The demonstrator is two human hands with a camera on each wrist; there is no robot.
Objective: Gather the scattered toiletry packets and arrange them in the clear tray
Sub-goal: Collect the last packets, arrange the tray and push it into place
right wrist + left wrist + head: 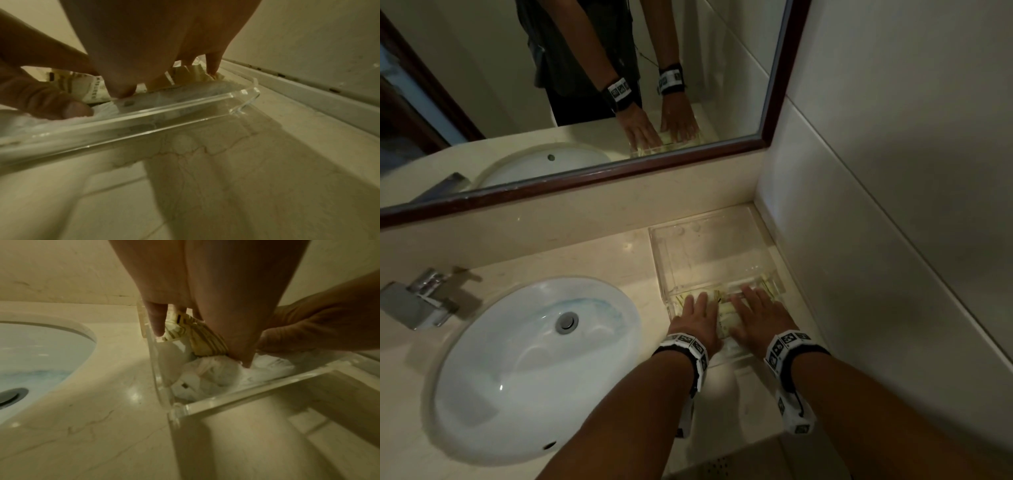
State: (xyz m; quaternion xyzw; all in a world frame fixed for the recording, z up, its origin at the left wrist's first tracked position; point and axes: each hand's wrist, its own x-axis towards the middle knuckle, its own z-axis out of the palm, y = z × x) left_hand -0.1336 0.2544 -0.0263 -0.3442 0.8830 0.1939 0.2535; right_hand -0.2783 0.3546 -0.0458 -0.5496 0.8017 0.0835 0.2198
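Observation:
A clear tray [709, 253] sits on the counter in the right corner. Yellow-striped and white toiletry packets [726, 313] lie in its near part. My left hand [697, 313] and right hand [755, 313] rest side by side on them, palms down, fingers straight. In the left wrist view my left hand [205, 288] presses striped packets [207, 340] above white ones [207, 374] against the tray wall [162, 382]. In the right wrist view my right hand [144, 40] touches packets [90, 89] behind the tray rim [185, 110]. The hands hide most packets.
A white oval sink [534, 359] is set into the beige counter [592, 260] left of the tray, with a chrome faucet [417, 301] at far left. A framed mirror [585, 85] hangs behind. A tiled wall [893, 205] closes the right side.

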